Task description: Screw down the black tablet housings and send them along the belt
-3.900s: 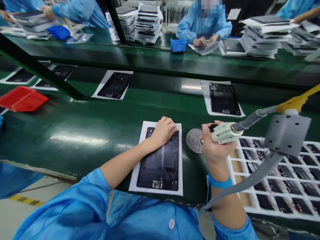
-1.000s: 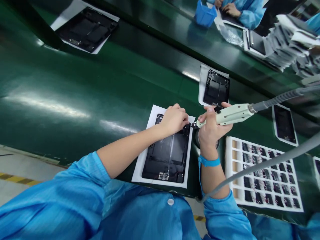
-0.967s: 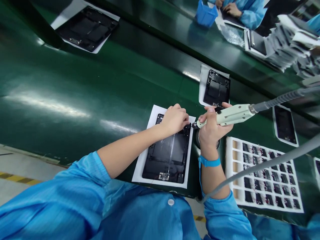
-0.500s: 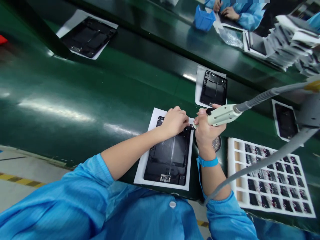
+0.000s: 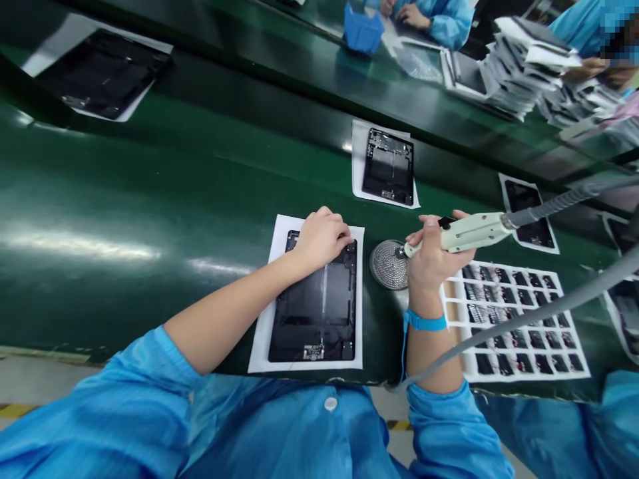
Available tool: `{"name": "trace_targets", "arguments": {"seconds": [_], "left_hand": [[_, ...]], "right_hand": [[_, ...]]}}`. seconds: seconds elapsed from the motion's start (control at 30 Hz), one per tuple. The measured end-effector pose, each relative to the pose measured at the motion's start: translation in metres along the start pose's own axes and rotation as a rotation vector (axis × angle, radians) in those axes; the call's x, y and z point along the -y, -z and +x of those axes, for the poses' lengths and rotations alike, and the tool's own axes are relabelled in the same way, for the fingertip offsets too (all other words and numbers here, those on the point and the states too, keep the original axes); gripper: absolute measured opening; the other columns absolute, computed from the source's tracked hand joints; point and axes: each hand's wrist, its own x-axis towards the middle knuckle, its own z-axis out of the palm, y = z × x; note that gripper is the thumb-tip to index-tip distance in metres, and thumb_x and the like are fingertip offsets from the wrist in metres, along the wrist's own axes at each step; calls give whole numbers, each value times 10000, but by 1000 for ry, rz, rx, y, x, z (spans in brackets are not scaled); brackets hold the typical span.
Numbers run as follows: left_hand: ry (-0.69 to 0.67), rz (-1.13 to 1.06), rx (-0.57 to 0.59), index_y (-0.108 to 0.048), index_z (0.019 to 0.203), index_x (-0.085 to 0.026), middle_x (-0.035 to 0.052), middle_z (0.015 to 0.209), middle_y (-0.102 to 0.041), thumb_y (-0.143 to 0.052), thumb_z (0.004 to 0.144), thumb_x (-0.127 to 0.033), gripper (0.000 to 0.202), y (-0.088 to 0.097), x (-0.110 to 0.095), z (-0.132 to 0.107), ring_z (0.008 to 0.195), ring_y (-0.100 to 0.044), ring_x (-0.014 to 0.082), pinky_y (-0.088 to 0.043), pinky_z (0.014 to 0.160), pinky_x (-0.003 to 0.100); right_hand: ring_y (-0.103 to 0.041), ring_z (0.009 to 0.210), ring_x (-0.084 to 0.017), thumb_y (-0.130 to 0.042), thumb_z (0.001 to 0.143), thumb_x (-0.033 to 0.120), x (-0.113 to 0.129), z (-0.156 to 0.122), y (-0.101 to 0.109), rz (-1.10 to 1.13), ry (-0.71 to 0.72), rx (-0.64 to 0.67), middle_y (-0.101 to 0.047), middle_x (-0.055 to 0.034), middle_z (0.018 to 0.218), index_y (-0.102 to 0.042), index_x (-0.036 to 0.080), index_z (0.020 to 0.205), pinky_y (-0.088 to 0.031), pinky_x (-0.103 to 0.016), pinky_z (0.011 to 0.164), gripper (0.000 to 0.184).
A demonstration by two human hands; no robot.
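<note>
My left hand (image 5: 322,236) rests over the upper end of an opened black tablet (image 5: 299,319), fingers curled at its top right corner; whatever they press or pinch is hidden. Under the tablet lies a white sheet (image 5: 260,349). My right hand (image 5: 430,263) is wrapped round a pale green electric screwdriver (image 5: 474,233) with a grey cable. The screwdriver's tip points left, over a round dish (image 5: 389,265) of small metal pieces, probably screws. A blue strap (image 5: 426,322) circles my right wrist.
A white tray (image 5: 456,332) of small black parts with wires stands at right. Other tablets (image 5: 388,166) lie on white sheets across the green bench (image 5: 200,179). Opposite are a blue bin (image 5: 363,30), stacked panels (image 5: 524,66) and a co-worker's hands (image 5: 413,14). The grey cable crosses my right forearm.
My right hand has moved the screwdriver right, from the tablet's top right corner to the dish. My left hand stays at that corner. The whole view has shifted.
</note>
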Motion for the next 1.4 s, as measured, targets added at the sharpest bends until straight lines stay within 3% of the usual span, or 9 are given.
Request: {"name": "trace_targets", "arguments": {"seconds": [0.27,0.5,0.77,0.9,1.1,1.23,1.4], "left_hand": [[-12,-5,-13,-887,955,-239,90,978,-823,-783,1075,-338,188,-2,2,0,1068,-612,325,-442,867,454],[-6,7,-1,-894,976,-232,89,1009,-831,-786,1079,-345,188,1,-1,-1,1093,-621,330,-452,866,460],[-8,-7,-11,-897,965,-235,92,987,-830,-783,1078,-333,188,1,0,-1,1082,-625,329,-459,866,455],[8,-21,-7,-902,957,-235,91,998,-848,-787,1074,-318,184,1,0,0,1066,-640,330,-466,861,459],[6,-17,-2,-902,943,-234,91,983,-847,-827,1047,-312,151,-1,1,1,1056,-658,327,-482,899,468],[-8,4,5,-909,975,-230,99,977,-836,-809,1054,-319,154,-2,2,1,1053,-657,328,-482,895,470],[-7,21,22,-914,996,-219,102,991,-833,-758,1064,-267,177,-2,0,1,1045,-641,328,-468,861,471]], "right_hand": [[-553,459,-108,-891,862,573,-6,-3,-3,-60,-5,16,-766,48,844,-586,263,1184,-538,-325,485,541],[-567,473,-109,-896,867,482,-1,-5,-4,-53,-15,5,-753,65,791,-593,255,1178,-526,-303,486,490],[-559,488,-111,-913,849,560,-5,-5,-3,-70,-56,7,-713,71,794,-584,256,1207,-527,-320,497,574],[-552,493,-108,-898,864,529,4,-4,-5,-51,-19,-5,-738,59,839,-585,267,1210,-536,-323,497,536],[-553,476,-79,-867,902,445,28,-19,-40,100,2,87,-784,52,892,-604,274,1206,-548,-296,515,437],[-568,454,-79,-867,869,424,24,-34,-67,138,-101,177,-767,67,833,-601,255,1172,-517,-278,493,437],[-582,444,-86,-844,854,365,15,-41,-76,151,-117,200,-789,61,812,-592,246,1163,-519,-272,490,416]]}}
